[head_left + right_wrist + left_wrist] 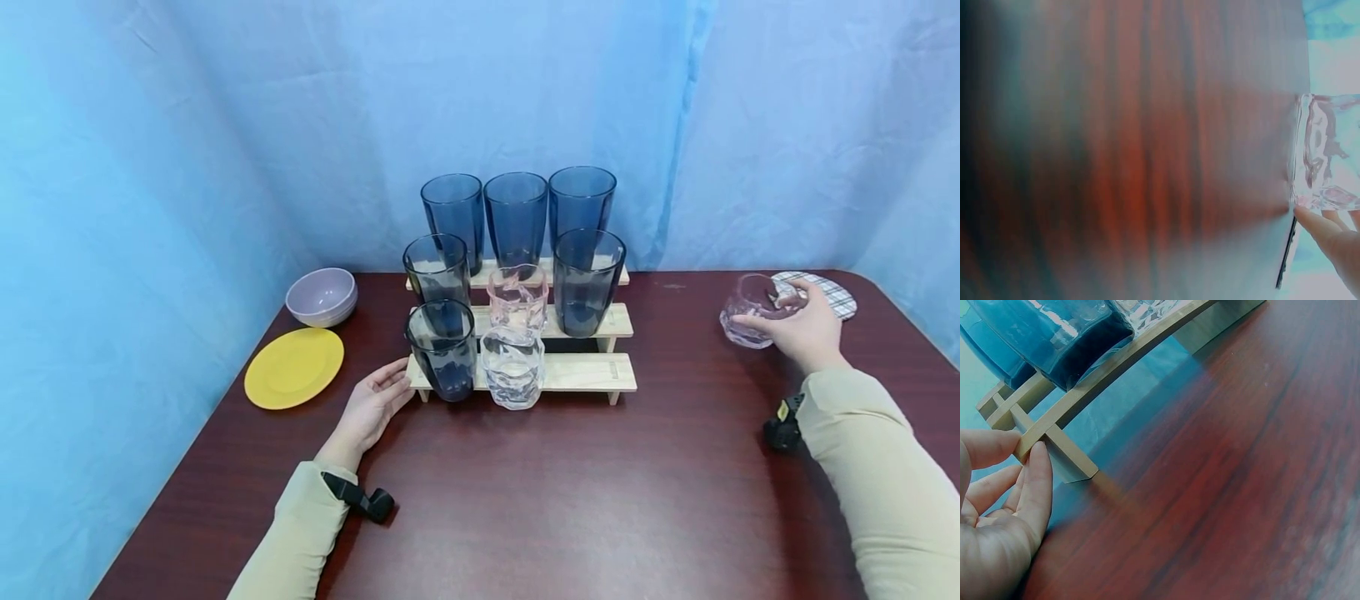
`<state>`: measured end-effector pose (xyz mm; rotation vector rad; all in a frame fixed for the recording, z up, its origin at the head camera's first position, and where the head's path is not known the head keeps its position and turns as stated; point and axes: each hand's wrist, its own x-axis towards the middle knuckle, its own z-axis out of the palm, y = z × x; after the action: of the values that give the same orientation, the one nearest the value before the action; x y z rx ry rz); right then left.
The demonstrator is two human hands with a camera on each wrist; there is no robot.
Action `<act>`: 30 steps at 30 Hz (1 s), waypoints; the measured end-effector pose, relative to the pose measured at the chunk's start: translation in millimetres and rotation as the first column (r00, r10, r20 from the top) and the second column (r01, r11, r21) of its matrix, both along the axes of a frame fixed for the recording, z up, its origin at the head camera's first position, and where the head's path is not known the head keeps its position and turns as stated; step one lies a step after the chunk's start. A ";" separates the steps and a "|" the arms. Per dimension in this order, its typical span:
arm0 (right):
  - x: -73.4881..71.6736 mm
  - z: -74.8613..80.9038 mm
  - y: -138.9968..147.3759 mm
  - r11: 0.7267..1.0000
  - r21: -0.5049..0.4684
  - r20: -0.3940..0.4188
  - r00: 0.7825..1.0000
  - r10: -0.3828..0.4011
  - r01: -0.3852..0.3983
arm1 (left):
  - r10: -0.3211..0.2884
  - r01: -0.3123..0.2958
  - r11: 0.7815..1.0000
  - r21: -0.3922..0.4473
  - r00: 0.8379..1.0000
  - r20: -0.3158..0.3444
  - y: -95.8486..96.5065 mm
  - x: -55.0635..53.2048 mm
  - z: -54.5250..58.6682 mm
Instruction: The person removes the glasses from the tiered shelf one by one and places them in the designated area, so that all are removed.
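- Right hand (813,329) grips a short glass (750,298), upright beside the checked mat (834,296).
- That glass is well right of the wooden rack (581,372), whose steps run left to right.
- Left hand (375,406) pinches the rack's lowest step at its left end.

Head view: the left sleeve (296,533) and right sleeve (873,475) leave the frame. The right hand (812,329) hides part of a checked mat (836,297), and a clear glass (513,379) obscures the base of the pink glass (517,293) behind it. A mark on the wooden rack (577,379) is too small to read. Left wrist view: the left edge crops the left hand (1007,525) and the top a blue glass (1082,340). Right wrist view: the right edge cuts the held glass (1329,153); the counter (1147,125) is blurred.
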<state>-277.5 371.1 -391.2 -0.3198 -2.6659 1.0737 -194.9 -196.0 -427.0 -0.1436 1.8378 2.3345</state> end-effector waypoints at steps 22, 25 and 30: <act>5.7 8.9 15.8 0.996 -0.005 0.069 0.994 0.084 -0.084 | -0.002 0.002 1.000 0.004 1.000 0.016 1.3 -1.4 1.2; 7.1 11.5 17.2 0.996 0.018 0.090 0.993 0.082 -0.084 | -0.002 0.002 1.000 0.002 1.000 0.014 1.3 -1.5 0.6; 9.4 15.9 18.9 0.996 0.037 0.091 0.993 0.077 -0.081 | -0.001 0.002 1.000 -0.006 1.000 0.011 0.6 -0.9 -1.1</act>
<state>-268.1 390.0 -375.3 -0.2621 -2.7975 1.0497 -195.8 -195.4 -428.0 -0.1549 1.8396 2.3229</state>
